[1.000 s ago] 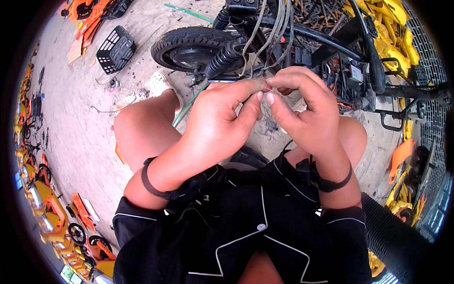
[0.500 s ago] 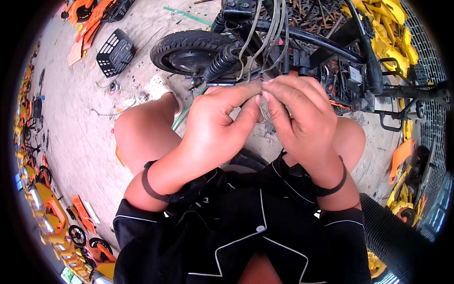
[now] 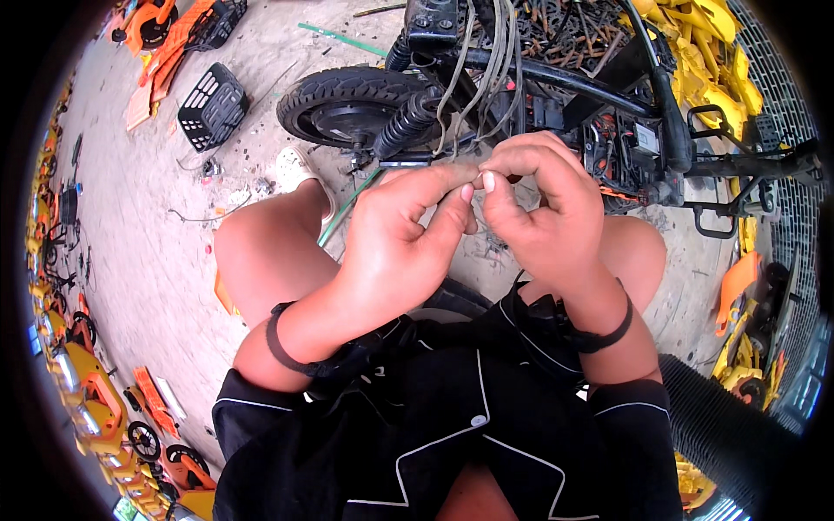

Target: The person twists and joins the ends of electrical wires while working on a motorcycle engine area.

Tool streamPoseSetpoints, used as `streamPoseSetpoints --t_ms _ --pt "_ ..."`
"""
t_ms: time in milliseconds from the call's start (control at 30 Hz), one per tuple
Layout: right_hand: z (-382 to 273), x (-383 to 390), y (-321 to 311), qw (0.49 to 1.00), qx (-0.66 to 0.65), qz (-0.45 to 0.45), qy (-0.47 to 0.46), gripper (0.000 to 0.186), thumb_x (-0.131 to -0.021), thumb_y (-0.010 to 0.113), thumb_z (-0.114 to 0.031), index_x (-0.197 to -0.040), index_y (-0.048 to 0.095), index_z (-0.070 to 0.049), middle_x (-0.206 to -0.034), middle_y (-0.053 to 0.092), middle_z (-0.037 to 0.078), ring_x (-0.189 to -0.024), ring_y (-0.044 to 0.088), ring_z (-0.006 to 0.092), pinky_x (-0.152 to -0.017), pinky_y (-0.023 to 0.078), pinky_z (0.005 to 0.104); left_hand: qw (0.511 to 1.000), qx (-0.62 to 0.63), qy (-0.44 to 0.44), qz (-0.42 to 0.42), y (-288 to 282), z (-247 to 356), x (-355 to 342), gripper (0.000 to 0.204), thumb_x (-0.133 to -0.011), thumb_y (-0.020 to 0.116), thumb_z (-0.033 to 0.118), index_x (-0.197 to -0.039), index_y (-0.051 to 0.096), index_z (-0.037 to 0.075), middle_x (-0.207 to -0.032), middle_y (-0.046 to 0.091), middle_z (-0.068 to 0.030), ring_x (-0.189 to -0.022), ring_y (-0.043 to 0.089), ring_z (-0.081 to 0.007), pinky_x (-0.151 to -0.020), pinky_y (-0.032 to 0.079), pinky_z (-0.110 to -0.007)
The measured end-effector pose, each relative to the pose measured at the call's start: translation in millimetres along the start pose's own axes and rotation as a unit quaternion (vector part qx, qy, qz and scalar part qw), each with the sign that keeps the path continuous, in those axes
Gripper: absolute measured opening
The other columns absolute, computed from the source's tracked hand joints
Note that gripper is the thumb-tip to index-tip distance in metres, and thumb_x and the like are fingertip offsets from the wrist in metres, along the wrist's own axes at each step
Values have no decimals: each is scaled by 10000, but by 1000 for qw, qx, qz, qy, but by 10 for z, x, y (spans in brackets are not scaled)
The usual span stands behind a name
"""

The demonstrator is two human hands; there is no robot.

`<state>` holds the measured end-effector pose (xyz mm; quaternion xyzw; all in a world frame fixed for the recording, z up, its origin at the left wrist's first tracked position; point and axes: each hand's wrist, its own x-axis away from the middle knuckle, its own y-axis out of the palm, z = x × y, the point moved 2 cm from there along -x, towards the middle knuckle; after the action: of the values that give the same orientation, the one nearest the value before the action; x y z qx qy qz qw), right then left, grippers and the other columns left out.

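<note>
My left hand (image 3: 408, 217) and my right hand (image 3: 546, 204) meet fingertip to fingertip in front of a stripped two-wheeler frame (image 3: 556, 76). Each has thumb and forefinger pinched together. Whatever lies between the fingertips is too small or too hidden to name. Just beyond the hands, several grey cables (image 3: 504, 65) hang down from the black frame. To the left of the cables are a black coil shock absorber (image 3: 407, 122) and a wheel with a black tyre (image 3: 317, 87).
A black plastic basket (image 3: 214, 108) lies on the concrete floor at upper left. Green strips (image 3: 347, 204) lie near my shoe (image 3: 300, 169). Yellow panels (image 3: 708, 56) are heaped at upper right, beside rusty metal pieces (image 3: 578, 35). A black ribbed roll or hose (image 3: 721, 434) is at lower right.
Both hands stay pinched together at nearly the same spot. The right hand has shifted slightly left, its thumb and fingers bent more. The view has moved a little.
</note>
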<state>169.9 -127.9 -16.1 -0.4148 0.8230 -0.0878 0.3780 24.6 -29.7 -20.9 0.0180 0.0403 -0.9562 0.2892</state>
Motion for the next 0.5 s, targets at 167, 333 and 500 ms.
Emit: streamPoseSetpoints --t_ms 167,333,500 --pt "82 49 37 960 -221 -11 169 69 -908 715 7 -964 688 -22 -945 715 58 -858 666 144 -767 531 289 998 -62 29 1 -14 18 -3 194 -1039 610 19 -1195 708 -42 -1021 730 -96 -801 664 -113 -750 541 -253" --pt "48 66 32 901 -343 -16 264 64 -1005 654 -22 -1061 666 7 -964 710 45 -896 667 101 -788 534 255 997 -64 43 4 -14 39 13 212 -1029 614 7 -1212 712 -39 -1021 724 -105 -797 674 -116 -735 543 -259" --pt "87 45 45 890 -347 -9 295 81 -1011 648 -32 -1062 660 29 -963 709 54 -886 687 107 -774 542 251 995 -87 39 -9 -33 22 11 227 -1026 614 3 -1226 715 -33 -1024 724 -109 -789 674 -116 -729 545 -261"
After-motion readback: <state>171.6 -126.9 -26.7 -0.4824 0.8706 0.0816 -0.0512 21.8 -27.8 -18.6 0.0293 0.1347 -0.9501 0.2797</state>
